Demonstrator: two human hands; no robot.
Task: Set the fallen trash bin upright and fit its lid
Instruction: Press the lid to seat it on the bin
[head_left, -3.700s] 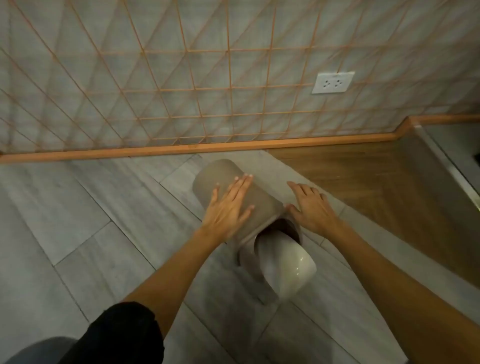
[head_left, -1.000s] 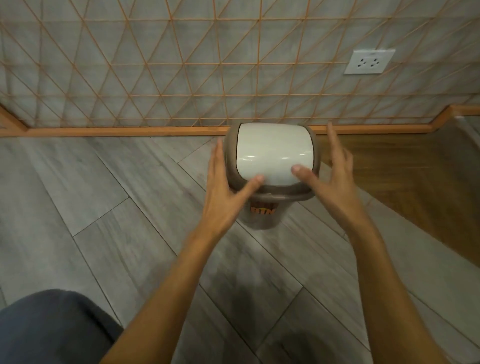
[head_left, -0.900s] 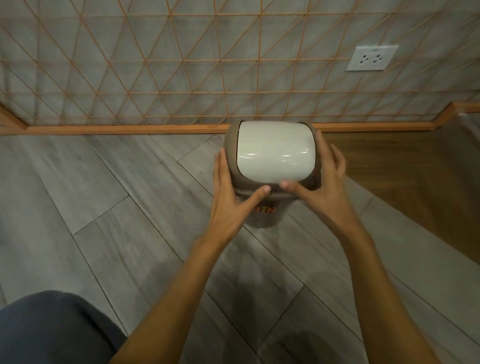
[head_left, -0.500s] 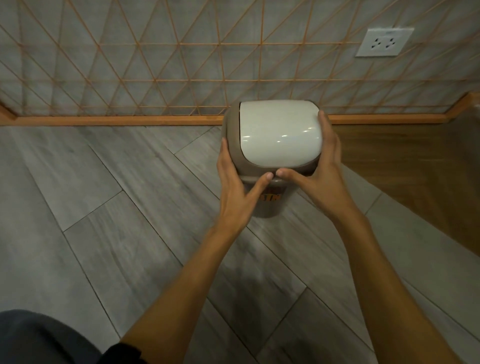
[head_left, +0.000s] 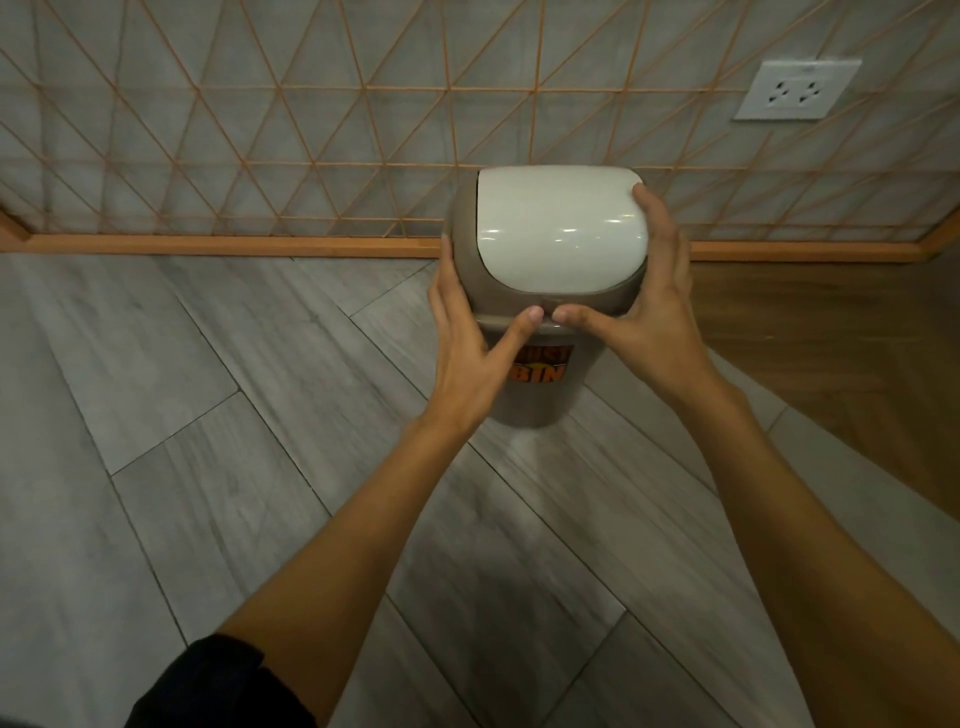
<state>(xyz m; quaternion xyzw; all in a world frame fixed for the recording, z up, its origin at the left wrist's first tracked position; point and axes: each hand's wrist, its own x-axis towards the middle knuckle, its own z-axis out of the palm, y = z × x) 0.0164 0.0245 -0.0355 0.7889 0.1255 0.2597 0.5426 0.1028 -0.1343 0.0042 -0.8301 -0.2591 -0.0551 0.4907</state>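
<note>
Press evenly — left hand (head_left: 470, 338) and right hand (head_left: 647, 312) clasping the lid (head_left: 556, 228), thumbs seating it square on the trash bin (head_left: 540, 400).

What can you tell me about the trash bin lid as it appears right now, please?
The lid is a domed, taupe plastic frame holding a glossy cream swing flap, which looks closed. It sits level on the upright bin near the wall. The left hand and right hand clasp its sides, thumbs meeting on the front rim.
</note>
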